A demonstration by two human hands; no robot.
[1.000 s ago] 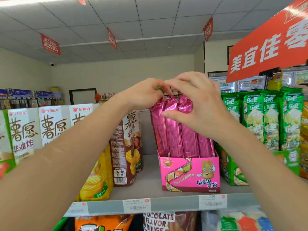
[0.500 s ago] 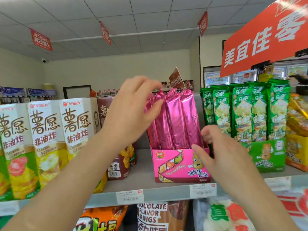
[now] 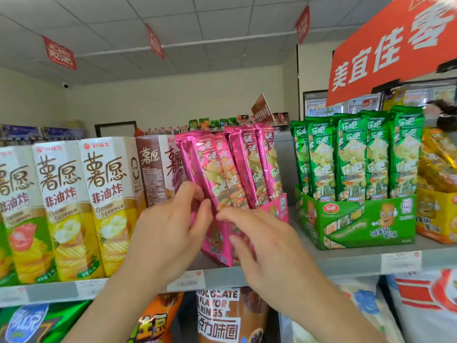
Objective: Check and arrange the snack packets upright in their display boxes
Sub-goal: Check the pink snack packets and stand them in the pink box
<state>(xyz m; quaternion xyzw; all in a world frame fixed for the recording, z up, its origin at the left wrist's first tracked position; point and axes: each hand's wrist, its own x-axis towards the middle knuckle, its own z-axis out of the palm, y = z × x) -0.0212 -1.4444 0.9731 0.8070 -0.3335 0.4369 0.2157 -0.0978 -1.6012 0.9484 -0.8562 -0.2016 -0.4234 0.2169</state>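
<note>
Fingers (image 3: 190, 194) of our left hand (image 3: 170, 233) curl round the left edge of the pink packets (image 3: 237, 167), thumb in front, pinching them low down. Those of our right hand (image 3: 269, 246) lie nearly straight and spread against the lower front of the same packets, blurred at the tips. Overhead on the right we see a red sign (image 3: 395, 45) with white characters. Below it the grey shelf (image 3: 346, 258) runs across our view and carries the goods. On its left, white and yellow cartons (image 3: 108, 199) stand upright in a row, with a brown carton (image 3: 158, 169) just beside the pink packets. On the right a green display box (image 3: 356, 224) holds green packets (image 3: 356, 154) standing upright side by side. Between these sits the pink display box (image 3: 277, 206), turned at an angle, one side showing above our right hand. Its packets lean left, tops close to the brown carton. Price tags (image 3: 400, 262) sit along the shelf's front edge
</note>
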